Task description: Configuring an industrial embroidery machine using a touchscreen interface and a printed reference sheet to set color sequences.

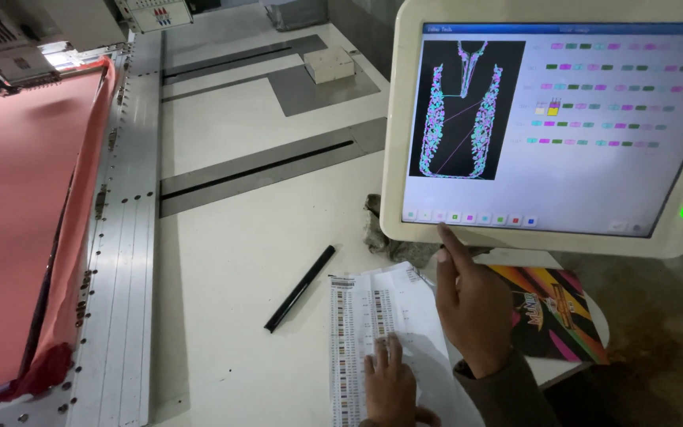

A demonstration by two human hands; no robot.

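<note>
At the lower right of the frame: the person's right hand (472, 304) reaches up, index finger out, its tip touching the bottom edge of the touchscreen monitor (555, 126) by the row of small coloured buttons; the other fingers are curled in and hold nothing.
Left hand: the left hand (389, 379), at the bottom centre, lies flat with fingers spread on the printed colour chart (357, 316), pressing it down rather than gripping it.
Chart: a long white sheet with columns of small colour swatches, lying on the white machine table (239, 261) just below the monitor, on other loose white paper.
Screen: at its left, a black panel with a neckline-shaped floral design in cyan and purple; to the right, rows of small coloured blocks.
Step in hand: it looks like picking an option on the screen while keeping a place on the chart.
Next move: likely calls for a light, exact tap on one small button, since the neighbours sit close.
Nearby: a black pen (300, 289) lies aslant left of the chart; a colourful booklet (555, 316) lies right of the wrist.
Left of the frame: pink fabric (17, 213) is stretched in the embroidery frame beside a metal rail (124, 261).
</note>
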